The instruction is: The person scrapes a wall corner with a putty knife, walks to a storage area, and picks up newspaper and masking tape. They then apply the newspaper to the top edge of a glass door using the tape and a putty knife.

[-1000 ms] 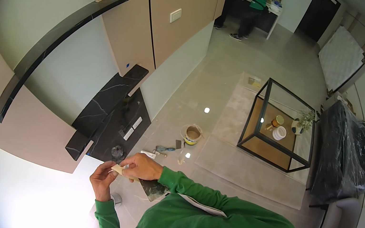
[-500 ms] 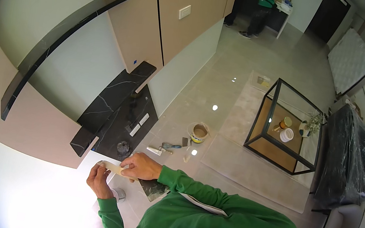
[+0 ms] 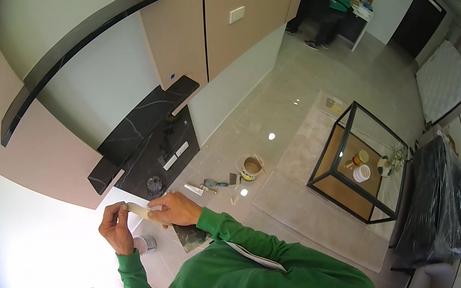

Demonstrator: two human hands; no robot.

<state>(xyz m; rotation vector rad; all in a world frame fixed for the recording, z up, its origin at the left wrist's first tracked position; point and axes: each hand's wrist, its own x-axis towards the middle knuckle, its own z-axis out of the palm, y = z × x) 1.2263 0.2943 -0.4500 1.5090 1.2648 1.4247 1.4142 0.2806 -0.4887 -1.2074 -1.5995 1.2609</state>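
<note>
A cream-coloured strip that looks like masking tape (image 3: 138, 210) stretches between my two hands. My left hand (image 3: 117, 229) pinches its left end between thumb and fingertips. Closed over the other end is my right hand (image 3: 178, 209), palm down; whether a roll sits under its fingers is hidden. Just below my right wrist shows a dark, smeared flat piece (image 3: 190, 238), partly covered by the arm and sleeve. A small metal can (image 3: 145, 244) stands on the floor beside my left wrist.
Black marbled shelves (image 3: 146, 118) jut from the wall at left. On the floor ahead are a bucket (image 3: 251, 168), a white tube (image 3: 193, 189) and scrapers (image 3: 215, 184). To the right stands a black-framed glass table (image 3: 321, 186) on a rug (image 3: 274, 212). Two people are far back.
My left hand has moved left and slightly down, away from my right hand, with the strip's end still pinched. My right hand has shifted slightly left.
</note>
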